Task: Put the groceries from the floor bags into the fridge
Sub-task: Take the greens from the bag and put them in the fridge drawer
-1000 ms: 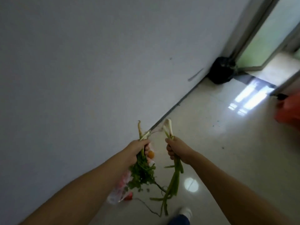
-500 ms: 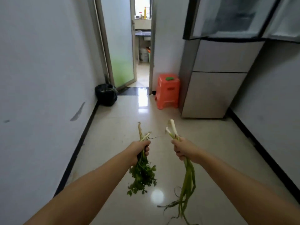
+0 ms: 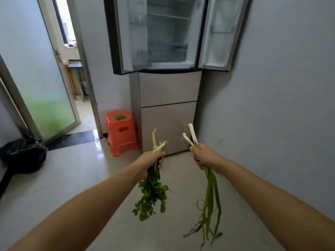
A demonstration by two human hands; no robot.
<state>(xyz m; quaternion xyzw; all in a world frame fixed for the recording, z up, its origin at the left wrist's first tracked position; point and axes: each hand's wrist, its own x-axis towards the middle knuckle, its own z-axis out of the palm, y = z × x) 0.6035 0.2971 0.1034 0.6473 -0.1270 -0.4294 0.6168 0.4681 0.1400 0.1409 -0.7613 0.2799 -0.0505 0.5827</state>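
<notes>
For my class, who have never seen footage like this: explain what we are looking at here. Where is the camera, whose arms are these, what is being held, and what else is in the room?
There is no machine here. The camera sits on a person's head and looks forward and down, so the two bare arms reaching in from the bottom are that person's own. The left hand grips a bunch of coriander, leaves hanging down. The right hand grips a few spring onions, white ends up, green tops drooping. Straight ahead stands the fridge with both upper doors swung open; its shelves look bare, though the picture is too soft to be sure. Beside it on the pale tiled floor stands an orange plastic stool with a small green thing on top. A black bag lies at the far left near a frosted glass door.
</notes>
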